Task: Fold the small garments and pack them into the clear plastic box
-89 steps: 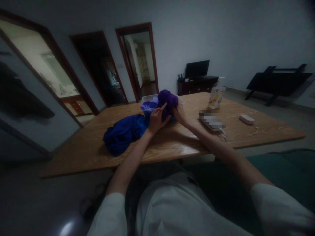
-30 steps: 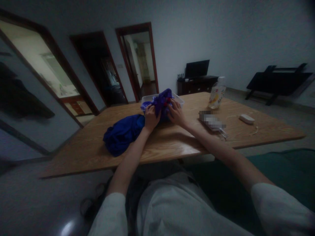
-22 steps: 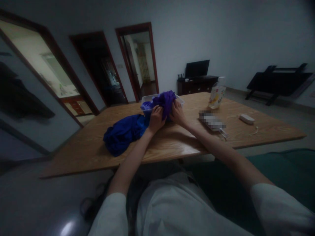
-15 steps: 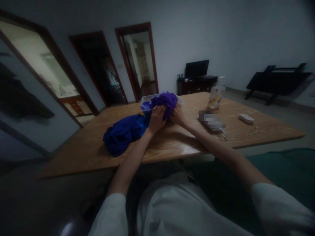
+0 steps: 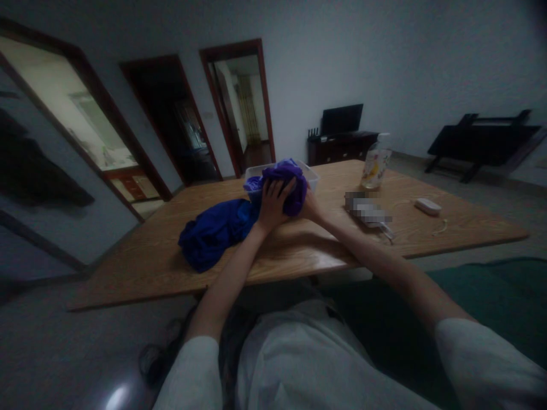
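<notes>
A bundled purple cloth [image 5: 294, 191] is between my two hands, at the front of a clear plastic box [image 5: 314, 175]. My left hand [image 5: 273, 204] presses on its near left side with the fingers spread over the folds. On the other side my right hand [image 5: 311, 206] grips the bundle; its fingertips are partly hidden behind the cloth. Lighter violet fabric [image 5: 253, 183] shows inside the box at the left. A crumpled dark blue cloth [image 5: 213, 233] lies on the table just left of my left forearm.
On the wooden table [image 5: 162, 245], to the right, stand a pump bottle [image 5: 376, 165] and a blurred-out object with a cord [image 5: 367, 210]. Farther right lies a small white case [image 5: 427, 206] with a strap. A green seat [image 5: 491, 302] is below the table's right edge.
The purple cloth has been gathered into a rounder bundle. My left hand's fingers have spread and moved higher over it, and my right hand has shifted lower along its right side.
</notes>
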`<state>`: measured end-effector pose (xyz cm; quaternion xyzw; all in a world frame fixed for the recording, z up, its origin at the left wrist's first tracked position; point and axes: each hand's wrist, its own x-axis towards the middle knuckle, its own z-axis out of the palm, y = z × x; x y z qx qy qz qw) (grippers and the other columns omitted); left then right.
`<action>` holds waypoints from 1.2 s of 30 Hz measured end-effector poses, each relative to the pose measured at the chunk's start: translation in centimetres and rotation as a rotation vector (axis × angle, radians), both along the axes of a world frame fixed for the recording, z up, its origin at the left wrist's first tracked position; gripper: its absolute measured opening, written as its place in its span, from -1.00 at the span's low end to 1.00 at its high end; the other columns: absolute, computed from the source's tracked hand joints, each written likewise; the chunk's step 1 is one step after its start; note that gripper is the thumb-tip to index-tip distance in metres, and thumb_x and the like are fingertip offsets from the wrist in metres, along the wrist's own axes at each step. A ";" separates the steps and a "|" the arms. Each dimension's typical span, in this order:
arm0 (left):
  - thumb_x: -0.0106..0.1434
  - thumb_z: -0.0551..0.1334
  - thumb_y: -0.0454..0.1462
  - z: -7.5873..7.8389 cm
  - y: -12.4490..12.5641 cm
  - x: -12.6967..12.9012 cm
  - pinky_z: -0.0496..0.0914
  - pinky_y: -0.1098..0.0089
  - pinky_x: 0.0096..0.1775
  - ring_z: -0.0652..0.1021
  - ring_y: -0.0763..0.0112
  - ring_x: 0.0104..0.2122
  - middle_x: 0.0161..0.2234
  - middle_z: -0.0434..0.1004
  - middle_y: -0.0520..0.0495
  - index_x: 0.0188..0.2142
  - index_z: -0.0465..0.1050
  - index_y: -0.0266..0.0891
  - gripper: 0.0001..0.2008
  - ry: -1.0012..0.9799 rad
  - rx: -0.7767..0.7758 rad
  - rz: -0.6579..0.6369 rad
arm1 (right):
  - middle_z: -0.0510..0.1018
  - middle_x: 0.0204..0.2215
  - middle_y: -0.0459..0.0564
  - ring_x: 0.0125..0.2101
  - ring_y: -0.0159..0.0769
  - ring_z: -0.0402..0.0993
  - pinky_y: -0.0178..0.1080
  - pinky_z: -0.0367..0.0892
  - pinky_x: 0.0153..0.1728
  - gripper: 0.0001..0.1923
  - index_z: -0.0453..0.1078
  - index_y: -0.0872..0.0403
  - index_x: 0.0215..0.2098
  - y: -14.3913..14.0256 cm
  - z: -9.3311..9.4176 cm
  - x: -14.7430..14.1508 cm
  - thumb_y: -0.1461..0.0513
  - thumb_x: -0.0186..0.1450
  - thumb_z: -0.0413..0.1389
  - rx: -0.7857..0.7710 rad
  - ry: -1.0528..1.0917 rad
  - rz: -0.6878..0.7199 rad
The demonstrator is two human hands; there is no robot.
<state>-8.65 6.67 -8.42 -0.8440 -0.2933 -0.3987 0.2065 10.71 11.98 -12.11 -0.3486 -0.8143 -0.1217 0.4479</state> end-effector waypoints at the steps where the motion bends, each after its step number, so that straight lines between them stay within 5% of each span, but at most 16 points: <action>1: 0.32 0.31 -0.10 0.0 0.0 0.0 -0.10 -0.16 0.49 0.26 -0.15 0.42 0.36 0.30 -0.30 0.50 0.16 -0.13 -0.19 -0.009 -0.001 0.010 | 0.67 0.00 0.17 0.25 0.21 0.42 0.28 0.08 0.47 -0.60 0.60 0.02 0.04 0.0 -0.1 -0.1 0.06 0.32 0.13 -0.001 -0.009 0.010; 12: 0.41 0.16 -0.22 0.0 1.3 -0.7 0.02 -0.09 0.49 0.34 0.01 0.37 0.31 0.39 -0.21 0.43 0.25 -0.07 -0.39 -0.102 -0.021 0.026 | 0.60 0.05 0.19 0.19 0.17 0.41 0.32 0.20 0.33 -0.73 0.58 0.01 -0.10 -2.6 0.4 -0.9 0.13 0.38 0.08 0.134 -0.060 0.060; 24: 0.41 0.22 -0.13 -1.5 3.5 -0.6 0.26 -0.09 0.35 0.45 -0.06 0.24 0.17 0.47 -0.35 0.24 0.34 -0.25 -0.53 -0.246 -0.019 0.068 | 0.23 0.45 0.08 0.45 0.16 0.09 0.33 -0.04 0.46 -0.39 0.24 -0.09 0.42 -4.4 2.4 -0.9 0.13 0.41 0.05 0.146 -0.001 -0.001; 31: 0.41 0.25 -0.08 -1.7 3.4 -0.5 0.28 -0.10 0.34 0.45 -0.09 0.24 0.17 0.47 -0.35 0.24 0.34 -0.25 -0.50 -0.180 0.019 0.076 | 0.05 0.53 0.06 0.52 0.22 -0.11 0.41 -0.14 0.46 -0.30 0.08 -0.11 0.53 -4.2 2.9 -0.5 -0.05 0.48 -0.04 0.132 0.022 -0.008; 36: 0.42 0.25 -0.11 -2.3 3.9 -0.4 0.27 -0.14 0.36 0.44 -0.15 0.26 0.17 0.46 -0.47 0.23 0.34 -0.39 -0.48 -0.170 0.033 0.069 | 0.08 0.52 0.14 0.50 0.18 -0.03 0.32 -0.10 0.48 -0.20 -0.02 -0.04 0.57 -3.8 3.1 -0.3 -0.15 0.49 -0.05 0.110 0.011 -0.043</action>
